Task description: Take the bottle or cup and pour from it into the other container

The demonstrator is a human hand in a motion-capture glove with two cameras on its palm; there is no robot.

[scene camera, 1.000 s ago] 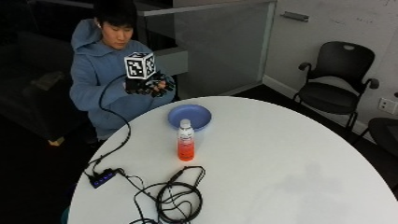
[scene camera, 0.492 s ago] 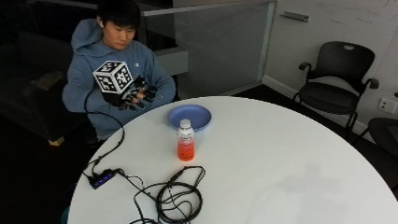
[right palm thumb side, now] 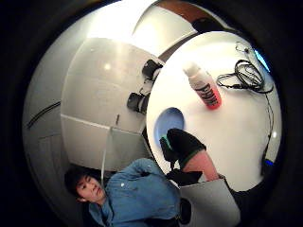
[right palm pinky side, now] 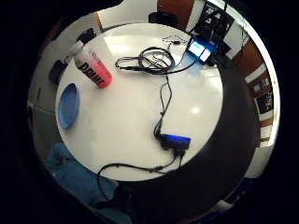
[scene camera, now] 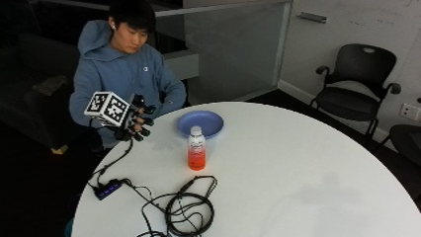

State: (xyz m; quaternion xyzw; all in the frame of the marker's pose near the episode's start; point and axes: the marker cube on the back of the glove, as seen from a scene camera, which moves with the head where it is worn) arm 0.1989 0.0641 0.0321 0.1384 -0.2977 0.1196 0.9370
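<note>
On the round white table (scene camera: 296,168), 1 bottle (scene camera: 196,149) of orange-pink drink is seen standing upright with its white cap on, just beside the shallow blue bowl (scene camera: 201,123), which lies nearer the person. The gloved right hand (scene camera: 135,121) is held in the air above the table's edge, well apart from the bottle, with its fingers loosely curled and nothing gripped in them. Compared with 1 second ago, the hand has been brought down from chest height and out toward the table, while bottle and bowl are left exactly where they stood. From this it is judged that the reach has been started but no grasp is yet made, so the pouring is entirely still to be done. The little-finger palm view shows the bottle (right palm pinky side: 92,65) and bowl (right palm pinky side: 68,105) side by side on the tabletop. A coiled black cable (scene camera: 186,212) and a small black hub (scene camera: 107,188) with blue lights are seen nearer the table's front edge, away from the likely reach path.
</note>
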